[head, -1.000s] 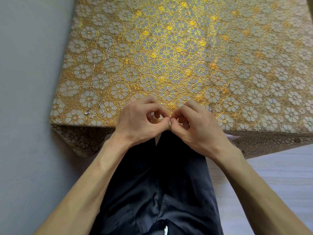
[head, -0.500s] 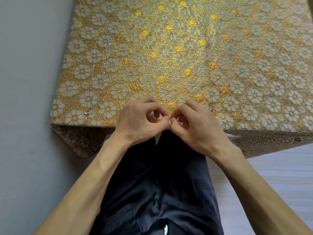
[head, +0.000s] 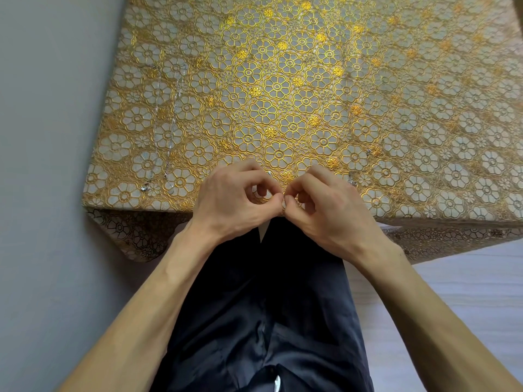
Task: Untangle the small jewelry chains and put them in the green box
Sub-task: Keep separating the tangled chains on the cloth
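Sheen on gold floral tablecloth (head: 283, 80), brightest ctr; grey wall (head: 42, 165) on L, pale floor (head: 467, 278) on R.

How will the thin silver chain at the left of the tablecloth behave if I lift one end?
The silver chain is probably limp: it lies in long, slightly wavy lines. It looks very fine, so likely light and apt to snag on the embossed tablecloth.

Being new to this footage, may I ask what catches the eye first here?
The gold floral tablecloth fills the view. At its near edge, the left hand and right hand meet fingertip to fingertip, pinching a small chain. Thin silver chains lie stretched out near its left edge.
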The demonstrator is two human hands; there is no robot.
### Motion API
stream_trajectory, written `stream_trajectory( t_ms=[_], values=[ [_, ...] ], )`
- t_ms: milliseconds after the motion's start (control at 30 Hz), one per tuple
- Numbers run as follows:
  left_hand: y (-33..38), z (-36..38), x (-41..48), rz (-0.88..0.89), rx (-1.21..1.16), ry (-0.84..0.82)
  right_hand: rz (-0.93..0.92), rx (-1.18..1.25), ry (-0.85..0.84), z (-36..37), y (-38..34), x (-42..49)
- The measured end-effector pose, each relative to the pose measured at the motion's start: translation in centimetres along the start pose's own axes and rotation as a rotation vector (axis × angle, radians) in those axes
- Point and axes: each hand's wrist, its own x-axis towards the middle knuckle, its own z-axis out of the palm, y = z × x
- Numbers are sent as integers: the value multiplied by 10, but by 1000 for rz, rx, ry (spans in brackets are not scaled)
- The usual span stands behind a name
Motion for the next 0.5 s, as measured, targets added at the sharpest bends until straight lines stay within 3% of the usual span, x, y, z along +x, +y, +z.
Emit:
stream_trajectory(
  t_ms=[500],
  values=[
    [0, 1, -1, -14, 7, 44, 68, -21, 53, 3, -6, 0]
  ],
)
